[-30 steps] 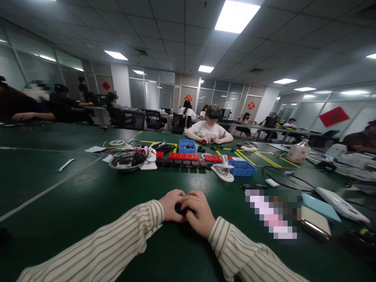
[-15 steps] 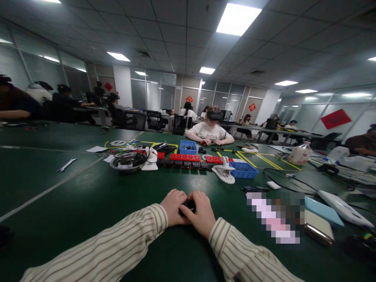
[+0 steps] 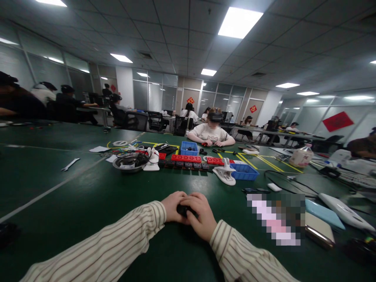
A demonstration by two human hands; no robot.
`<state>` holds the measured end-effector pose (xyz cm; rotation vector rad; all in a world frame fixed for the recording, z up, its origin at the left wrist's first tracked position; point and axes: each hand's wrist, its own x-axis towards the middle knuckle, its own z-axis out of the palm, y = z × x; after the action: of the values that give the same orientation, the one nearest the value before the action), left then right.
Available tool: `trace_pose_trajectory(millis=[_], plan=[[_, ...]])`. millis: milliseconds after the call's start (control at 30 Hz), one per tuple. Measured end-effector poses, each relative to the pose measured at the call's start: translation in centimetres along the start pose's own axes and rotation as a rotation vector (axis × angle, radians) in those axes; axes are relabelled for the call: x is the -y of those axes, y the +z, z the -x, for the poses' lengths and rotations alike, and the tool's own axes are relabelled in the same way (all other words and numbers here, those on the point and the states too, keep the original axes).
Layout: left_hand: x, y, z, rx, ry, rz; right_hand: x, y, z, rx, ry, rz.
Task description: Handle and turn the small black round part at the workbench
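Two hands: both are resting together on the green bench [image 3: 73, 196], low in the middle of the head view, with striped sleeves [image 3: 117, 246] running back toward the camera.
Bench: it is stretching wide across the room, carrying pale lines and yellow tape marks.
Person opposite: a person in a white top [image 3: 210, 134] is sitting at the far side of the bench, hands near red parts.
Metal bowl: a metal bowl [image 3: 129, 161] is sitting left of centre, holding dark cables.
Red blocks: a row of red blocks [image 3: 187, 158] is lying between the bowl and a blue tray [image 3: 244, 171].
Second tray: another blue tray [image 3: 188, 148] is standing farther back, near the person opposite.
White clip: a white clip [image 3: 225, 174] is lying just beside the nearer blue tray.
Wrench: a wrench [image 3: 69, 164] is lying well apart on the left.
Left hand: the left hand [image 3: 174, 206] is curling its fingers around a small black object [image 3: 182, 210], touching it from the left.
Right hand: the right hand [image 3: 199, 214] is closing its fingers over the same object from the right and above.
Small black object: it is sitting between the two hands, just above the bench surface, mostly hidden; what it is I cannot tell.
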<state>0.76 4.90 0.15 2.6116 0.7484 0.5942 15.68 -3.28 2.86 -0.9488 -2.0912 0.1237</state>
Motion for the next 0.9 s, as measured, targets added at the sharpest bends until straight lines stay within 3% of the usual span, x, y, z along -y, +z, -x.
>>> trace_pose_trajectory(millis=[300,533,700,900], plan=[[-2.3,-0.6,1.1,-0.115,-0.098,-0.11,-1.5,0.7,0.5,-0.165,0.191,0.154],[-2.9,0.2,1.6,-0.176,-0.214,-0.202,-1.4,1.3,0.6,-0.164,0.271,0.226],[-2.7,0.2,1.5,-0.148,-0.181,-0.204,-0.4,1.0,0.4,-0.128,0.252,0.196],[-1.4,0.1,1.4,-0.056,-0.068,-0.15,0.5,0.2,0.3,-0.009,0.103,0.044]])
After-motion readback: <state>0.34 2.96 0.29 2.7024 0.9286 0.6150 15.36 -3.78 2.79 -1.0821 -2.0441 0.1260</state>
